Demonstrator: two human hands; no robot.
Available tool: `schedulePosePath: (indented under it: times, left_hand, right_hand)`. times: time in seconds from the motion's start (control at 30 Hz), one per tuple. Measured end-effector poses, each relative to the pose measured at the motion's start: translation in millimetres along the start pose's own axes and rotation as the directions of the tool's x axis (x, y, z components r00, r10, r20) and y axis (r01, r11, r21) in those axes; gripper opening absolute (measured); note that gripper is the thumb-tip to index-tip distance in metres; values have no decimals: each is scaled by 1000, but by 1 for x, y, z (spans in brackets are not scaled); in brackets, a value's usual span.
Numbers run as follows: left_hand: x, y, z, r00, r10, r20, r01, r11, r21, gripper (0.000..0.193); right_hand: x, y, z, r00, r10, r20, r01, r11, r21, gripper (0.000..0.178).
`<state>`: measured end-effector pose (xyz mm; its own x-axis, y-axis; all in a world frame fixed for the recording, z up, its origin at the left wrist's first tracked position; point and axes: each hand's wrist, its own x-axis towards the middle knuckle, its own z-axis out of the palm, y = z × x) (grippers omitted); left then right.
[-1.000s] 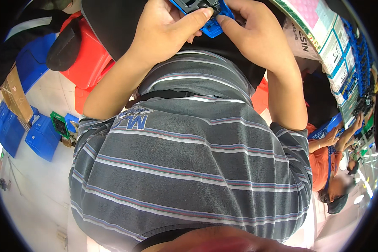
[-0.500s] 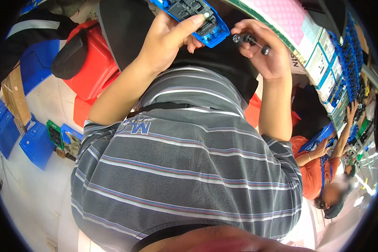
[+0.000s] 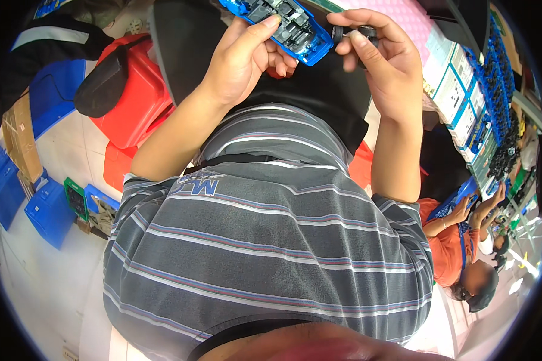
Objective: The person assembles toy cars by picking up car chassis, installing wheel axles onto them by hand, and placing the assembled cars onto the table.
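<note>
My left hand (image 3: pixel 238 63) is closed on a blue toy car body (image 3: pixel 295 30) near the top edge. The body's open underside faces up and shows grey and black inner parts. My left thumb lies on its near rim, with the fingers curled beneath. Just right of the body, my right hand (image 3: pixel 391 66) pinches small black toy wheels (image 3: pixel 338 34) on a thin axle between thumb and fingers. One wheel is close to the body's end, but I cannot tell if they touch. The fingers partly hide the other wheels.
A worktable with a pink sheet (image 3: pixel 397 21) lies beyond my right hand. Printed boxes (image 3: pixel 457 78) and blue parts (image 3: pixel 494 78) line its right side. A red chair (image 3: pixel 138 102) and blue bins (image 3: pixel 51 207) stand left. A co-worker in orange (image 3: pixel 445 259) works at right.
My right hand has moved up and its thumb has closed over the wheels. The left thumb has shifted from the inner parts to the rim. The co-worker's hands have moved.
</note>
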<state>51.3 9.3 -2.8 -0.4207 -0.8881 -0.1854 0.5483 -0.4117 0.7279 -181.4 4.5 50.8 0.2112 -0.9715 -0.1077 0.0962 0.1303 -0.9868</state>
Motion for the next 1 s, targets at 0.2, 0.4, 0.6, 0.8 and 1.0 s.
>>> schedulePosePath:
  times: [0.2,0.4,0.6,0.8,1.0]
  left_hand:
    - [-4,-1,1,999,29,-24,-30,999,-39,36]
    - [-1,0,-1,999,40,21,-38,996,-76,38]
    - [-7,-1,-9,997,57,47,-52,994,-95,41]
    - [5,-4,-4,995,17,96,-5,993,-119,44]
    - [17,-10,-4,969,53,240,-20,990,-139,43]
  right_hand:
    - [16,-13,-1,991,-3,-131,11,998,63,18]
    - [54,-13,-45,915,-390,104,249,343,-906,32]
    - [44,-15,-43,916,-394,80,218,320,-922,49]
    - [28,4,-44,836,-494,238,312,72,-947,47]
    - [4,1,-4,893,-442,-80,294,710,-640,59]
